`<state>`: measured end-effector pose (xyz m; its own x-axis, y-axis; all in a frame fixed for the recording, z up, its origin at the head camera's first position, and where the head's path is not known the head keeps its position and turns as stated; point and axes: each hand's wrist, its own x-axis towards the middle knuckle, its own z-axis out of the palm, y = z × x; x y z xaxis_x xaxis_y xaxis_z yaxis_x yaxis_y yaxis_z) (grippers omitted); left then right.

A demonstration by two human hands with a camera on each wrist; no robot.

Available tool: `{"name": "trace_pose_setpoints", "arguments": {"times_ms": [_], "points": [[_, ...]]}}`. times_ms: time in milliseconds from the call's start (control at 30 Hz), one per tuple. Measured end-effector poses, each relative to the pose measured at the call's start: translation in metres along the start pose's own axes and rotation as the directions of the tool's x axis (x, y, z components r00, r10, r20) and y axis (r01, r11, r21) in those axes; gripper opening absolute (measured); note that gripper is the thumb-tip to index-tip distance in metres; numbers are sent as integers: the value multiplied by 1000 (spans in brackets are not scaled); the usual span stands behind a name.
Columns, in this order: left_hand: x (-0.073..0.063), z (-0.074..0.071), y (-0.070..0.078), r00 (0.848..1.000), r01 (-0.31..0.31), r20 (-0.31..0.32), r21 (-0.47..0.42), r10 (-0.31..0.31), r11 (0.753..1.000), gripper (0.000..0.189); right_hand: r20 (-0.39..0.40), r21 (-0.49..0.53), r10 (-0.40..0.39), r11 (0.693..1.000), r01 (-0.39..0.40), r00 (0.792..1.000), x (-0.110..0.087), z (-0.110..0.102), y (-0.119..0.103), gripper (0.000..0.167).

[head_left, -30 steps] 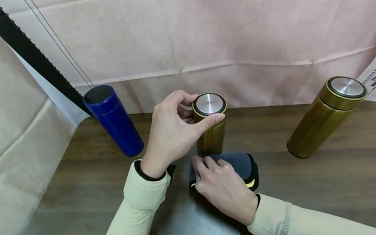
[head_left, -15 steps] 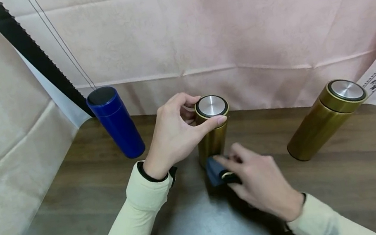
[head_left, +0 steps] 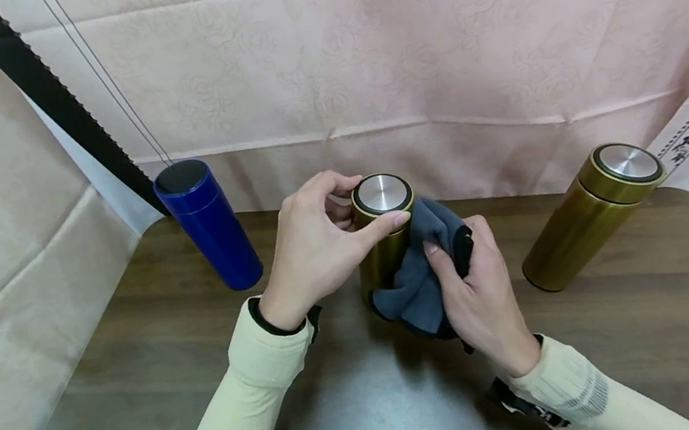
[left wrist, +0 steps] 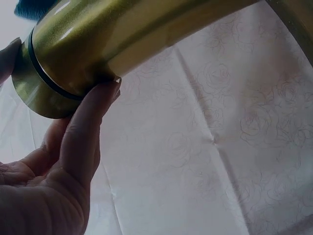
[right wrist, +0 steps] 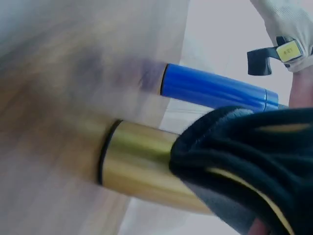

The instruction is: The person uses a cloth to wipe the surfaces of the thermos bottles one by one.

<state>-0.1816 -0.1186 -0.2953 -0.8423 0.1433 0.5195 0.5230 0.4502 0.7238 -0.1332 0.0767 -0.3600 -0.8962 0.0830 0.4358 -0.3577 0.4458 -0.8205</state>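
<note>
Flask [head_left: 380, 270], gold and upright on the table [head_left: 348, 429], has the left hand [head_left: 316, 243] curled round its top, thumb in front. Against its right side is a cloth [head_left: 414, 276], bunched in the grip of the right hand [head_left: 484, 294]. Wiping seems the step in hand; the next stroke likely calls for even pressure and a firm hold above. Blue flask [head_left: 211, 227] stands to its left, spare flask [head_left: 582, 227] well right.

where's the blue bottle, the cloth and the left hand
Blue bottle [head_left: 212, 232]: head view, on its side wall.
Cloth [head_left: 418, 279]: head view, on its bunched middle.
Left hand [head_left: 313, 242]: head view, on its back.
</note>
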Motion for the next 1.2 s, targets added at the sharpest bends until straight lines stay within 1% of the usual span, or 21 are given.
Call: {"name": "trace_pose_setpoints", "arguments": {"times_ms": [100, 167, 233, 300, 367, 433, 500, 567, 667, 800, 900, 967, 1033, 1067, 1100, 1200], "points": [[0, -1, -2, 1000, -9, -3, 7, 9, 1000, 45, 19, 15, 7, 1000, -7, 1000, 10, 8, 0, 25], [1, -2, -3, 1000, -10, 1, 9, 10, 1000, 45, 63, 4, 34, 999, -34, 997, 19, 8, 2, 27], [1, -3, -2, 1000, -9, 12, 6, 9, 1000, 46, 127, -27, 66, 998, -63, 990, 29, 4, 4, 31], [2, -3, 0, 1000, -6, 20, 3, 6, 1000, 46, 208, -60, 101, 994, -90, 973, 40, -1, 6, 35], [2, -4, 0, 1000, -3, 27, 0, 3, 1000, 46, 285, -85, 143, 989, -124, 948, 49, -4, 9, 39], [2, -4, 1, 999, -1, 32, -7, 1, 1000, 45, 364, -76, 179, 984, -163, 914, 58, -4, 13, 40], [2, -4, 0, 999, 2, 36, -18, -2, 1000, 44, 435, -65, 211, 977, -204, 875, 66, -1, 20, 39], [2, -4, 0, 999, 4, 43, -33, -2, 999, 43, 491, -70, 245, 968, -242, 836, 72, 3, 29, 37], [2, -3, -1, 998, 4, 55, -59, 0, 998, 42, 562, -110, 279, 958, -264, 778, 78, 8, 43, 39], [3, -4, -3, 997, 5, 76, -81, 2, 997, 40, 623, -202, 346, 937, -284, 701, 78, 13, 59, 48], [3, -6, -5, 996, 10, 85, -85, -3, 996, 40, 664, -238, 386, 921, -309, 640, 74, 16, 67, 49], [2, -7, -5, 996, 14, 88, -85, -7, 996, 40, 691, -235, 395, 915, -329, 605, 70, 17, 71, 47], [2, -7, -4, 996, 19, 91, -82, -11, 996, 40, 716, -210, 392, 910, -358, 578, 65, 17, 73, 45], [1, -7, -4, 996, 22, 92, -81, -14, 996, 40, 720, -202, 391, 909, -366, 574, 62, 16, 73, 43], [1, -6, -4, 996, 24, 93, -78, -17, 997, 41, 722, -190, 381, 912, -364, 577, 60, 15, 72, 41], [2, -5, -3, 995, 25, 93, -76, -18, 997, 42, 705, -167, 350, 927, -335, 617, 51, 6, 66, 39]]}}
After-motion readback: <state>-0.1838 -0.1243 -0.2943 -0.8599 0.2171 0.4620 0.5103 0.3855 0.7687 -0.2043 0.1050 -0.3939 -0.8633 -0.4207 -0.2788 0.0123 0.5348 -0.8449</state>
